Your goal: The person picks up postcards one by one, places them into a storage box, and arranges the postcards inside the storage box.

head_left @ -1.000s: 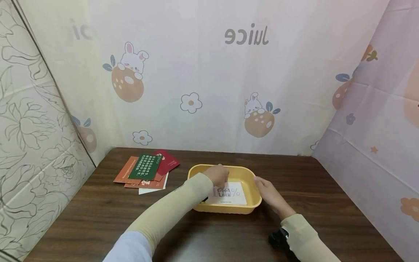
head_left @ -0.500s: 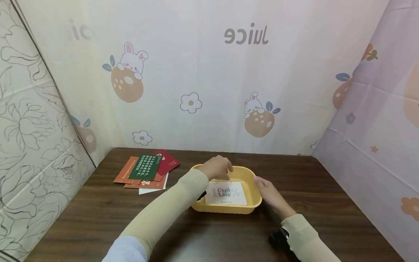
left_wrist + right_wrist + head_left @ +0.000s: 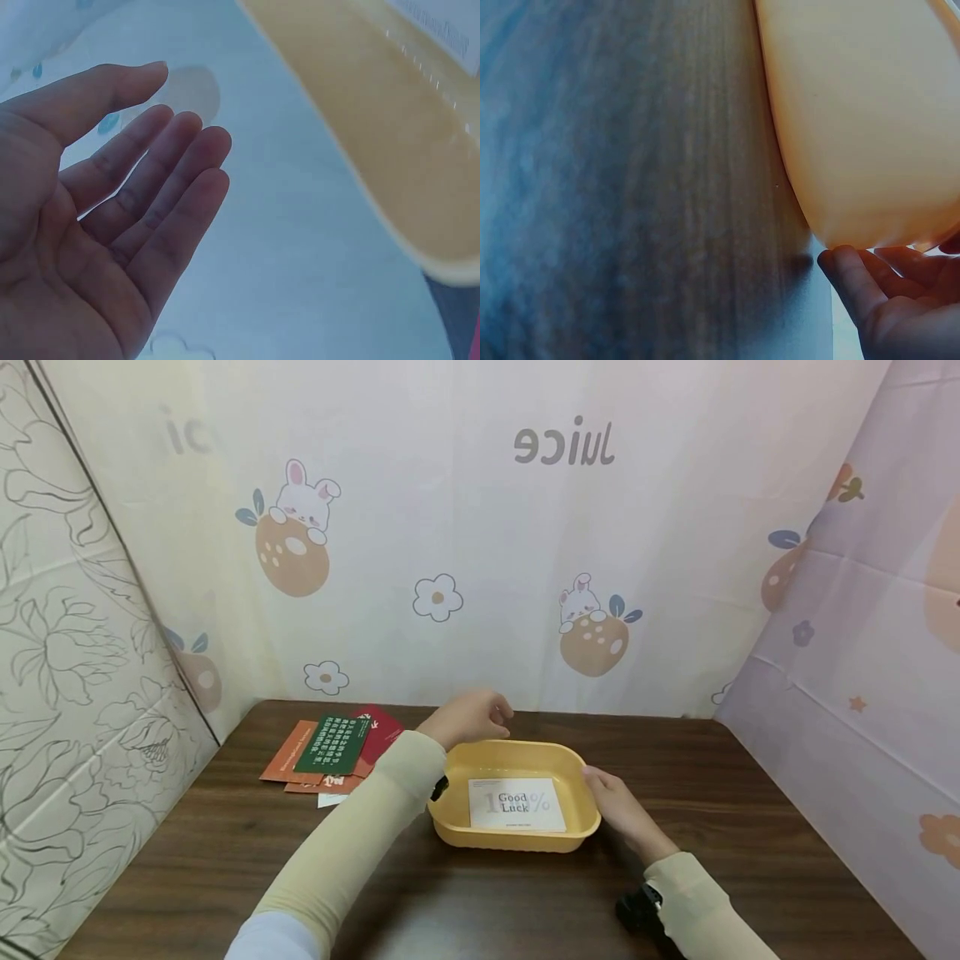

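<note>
A white card printed "Good Luck" (image 3: 517,805) lies flat inside a shallow yellow plastic tray (image 3: 510,841). My left hand (image 3: 468,717) is above the tray's far left rim, apart from it. In the left wrist view the left hand's fingers (image 3: 180,202) are loosely bent, with nothing in them. At the tray's right end, my right hand (image 3: 618,806) holds the wall. The right wrist view has its fingers (image 3: 855,281) against the outer side of the tray (image 3: 870,135), with the thumb partly seen at the frame's edge.
Left of the tray, several cards overlap in a loose pile: a green card (image 3: 332,745), a red card (image 3: 378,732), an orange card (image 3: 287,752) and others. They lie on a dark wood table (image 3: 675,752). A patterned curtain (image 3: 450,527) stands behind.
My left hand has risen out of the tray and moved up and left, past the far rim, uncovering the card. My right hand and the tray have stayed in place.
</note>
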`<action>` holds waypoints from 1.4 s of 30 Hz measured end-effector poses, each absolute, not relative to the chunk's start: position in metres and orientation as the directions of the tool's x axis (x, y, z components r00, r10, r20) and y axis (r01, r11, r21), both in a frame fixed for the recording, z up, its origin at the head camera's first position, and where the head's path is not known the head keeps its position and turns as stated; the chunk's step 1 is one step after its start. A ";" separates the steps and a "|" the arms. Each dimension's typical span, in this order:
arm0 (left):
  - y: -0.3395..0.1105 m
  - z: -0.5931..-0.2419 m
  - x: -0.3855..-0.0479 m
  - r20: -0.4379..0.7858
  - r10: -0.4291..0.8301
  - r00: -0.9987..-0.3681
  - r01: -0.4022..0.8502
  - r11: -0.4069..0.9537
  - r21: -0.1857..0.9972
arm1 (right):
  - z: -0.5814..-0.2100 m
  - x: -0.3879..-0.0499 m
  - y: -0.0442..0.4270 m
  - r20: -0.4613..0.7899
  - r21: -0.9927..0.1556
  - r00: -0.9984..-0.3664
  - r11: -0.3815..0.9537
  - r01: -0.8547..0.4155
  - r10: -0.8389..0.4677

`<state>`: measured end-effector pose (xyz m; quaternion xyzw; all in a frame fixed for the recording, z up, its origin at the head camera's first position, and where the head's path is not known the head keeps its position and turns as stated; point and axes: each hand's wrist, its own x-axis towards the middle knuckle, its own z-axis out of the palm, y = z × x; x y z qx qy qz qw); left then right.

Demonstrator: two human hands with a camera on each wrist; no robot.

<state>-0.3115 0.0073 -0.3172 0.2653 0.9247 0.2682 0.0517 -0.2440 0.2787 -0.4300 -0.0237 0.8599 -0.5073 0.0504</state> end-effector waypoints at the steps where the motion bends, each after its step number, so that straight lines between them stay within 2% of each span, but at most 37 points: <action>1: 0.003 -0.316 -0.313 0.055 0.507 -0.860 0.455 0.714 0.532 | -0.430 -0.244 0.279 -0.062 -0.875 -0.994 0.484 0.009 -0.093; 11: -0.037 -0.310 -0.324 0.131 0.431 -0.893 0.423 0.705 0.569 | -0.430 -0.245 0.279 -0.067 -0.880 -0.993 0.474 0.014 -0.095; 26: -0.079 -0.316 -0.332 0.114 0.334 -0.936 0.328 0.705 0.629 | -0.429 -0.244 0.278 -0.073 -0.868 -0.992 0.496 0.014 -0.098; 42: -0.166 -0.349 -0.335 0.086 0.194 -0.977 0.202 0.725 0.658 | -0.430 -0.244 0.278 -0.078 -0.869 -0.993 0.494 0.022 -0.092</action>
